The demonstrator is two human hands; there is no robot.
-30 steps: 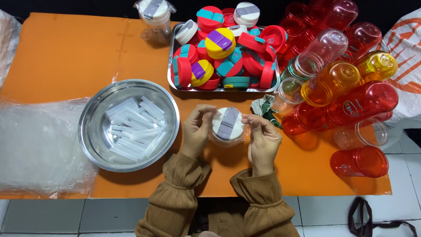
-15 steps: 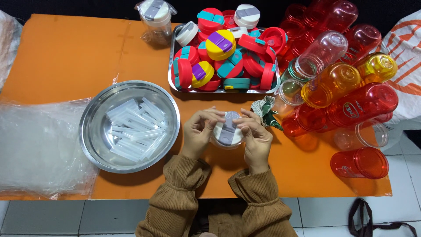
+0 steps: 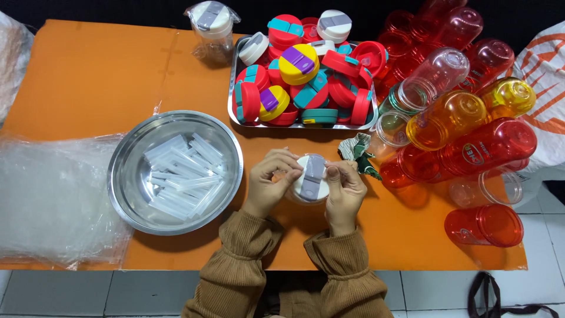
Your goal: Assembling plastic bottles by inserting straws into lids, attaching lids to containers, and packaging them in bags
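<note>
The orange counter (image 3: 106,76) carries everything within arm's reach of the seated person. On its left edge lies a sheet of clear plastic bags (image 3: 53,200), spread flat and close to hand. To the right is a heap of see-through bottles (image 3: 465,129) in red, orange, yellow and clear, lying on their sides with the mouths mostly turned toward the person (easy to pick from that way). A round steel bowl (image 3: 126,176) holds a loose pile of clear wrapped straws (image 3: 182,176), kept together so they do not roll. At the back, a steel tray (image 3: 235,115) corrals the coloured lids (image 3: 299,65), and one wrapped bottle (image 3: 212,26) stands apart beside it. A crumpled wrapper (image 3: 357,150) lies near the hands. At the front centre, the left hand (image 3: 268,185) and right hand (image 3: 346,191) both close their grip on a white lid (image 3: 311,176) with a grey flap, held between them just above the counter, fingertips on its rim from either side.
</note>
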